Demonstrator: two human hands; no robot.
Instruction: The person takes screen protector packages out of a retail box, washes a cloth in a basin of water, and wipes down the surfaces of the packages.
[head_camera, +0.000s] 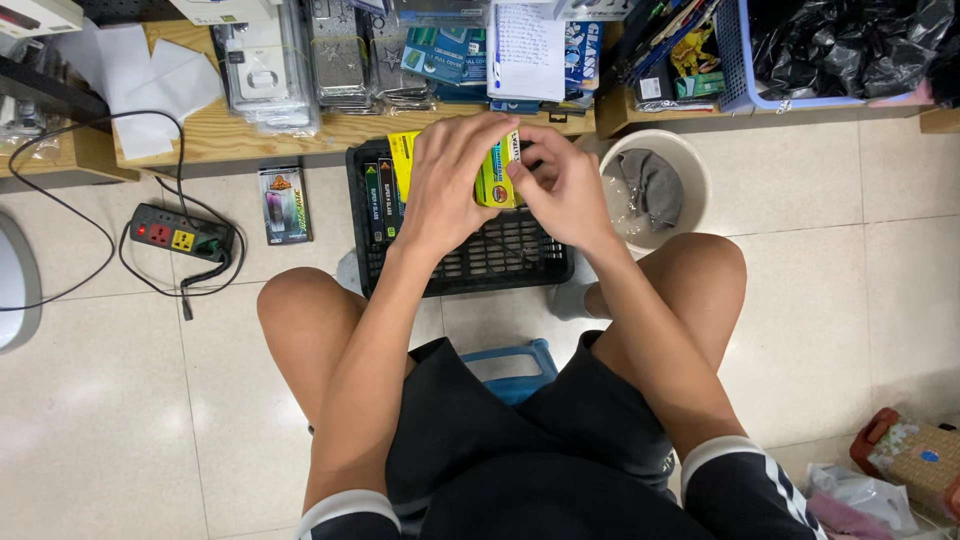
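My left hand (452, 185) wraps over a flat yellow-green packet (494, 182), covering most of it. My right hand (562, 190) pinches the same packet at its right edge, fingers curled. Both hands hover above a black plastic crate (520, 262) on the floor between my knees. Inside the crate's left side stand several more flat packets (382, 200), dark and yellow. What the packet holds is hidden.
A low wooden shelf (330, 132) ahead carries stacked clear and coloured packets. A white bucket (690, 172) with grey cloth stands right of the crate. A power strip (180, 235) with cable and a small boxed item (284, 204) lie on the tiled floor left. A blue stool (515, 365) sits beneath me.
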